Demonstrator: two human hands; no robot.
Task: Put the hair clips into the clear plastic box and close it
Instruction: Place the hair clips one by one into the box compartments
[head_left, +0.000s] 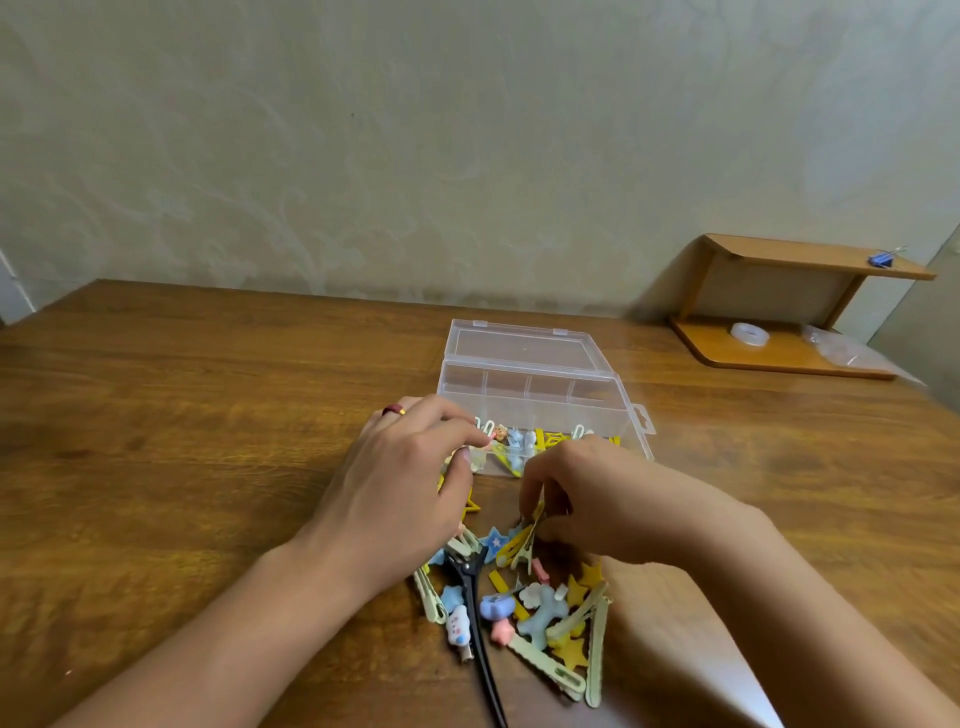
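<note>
Mid-loading: left hand (400, 483) pinches a clip at the open box (540, 400), right hand (587, 499) grips a yellow clip (519, 545) from the desk pile, to drop in next.

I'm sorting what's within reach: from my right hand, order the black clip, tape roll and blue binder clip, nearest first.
From the right hand:
1. black clip, just left, in the pile.
2. tape roll, far right, on the lower shelf.
3. blue binder clip, farthest, on the upper shelf.
</note>
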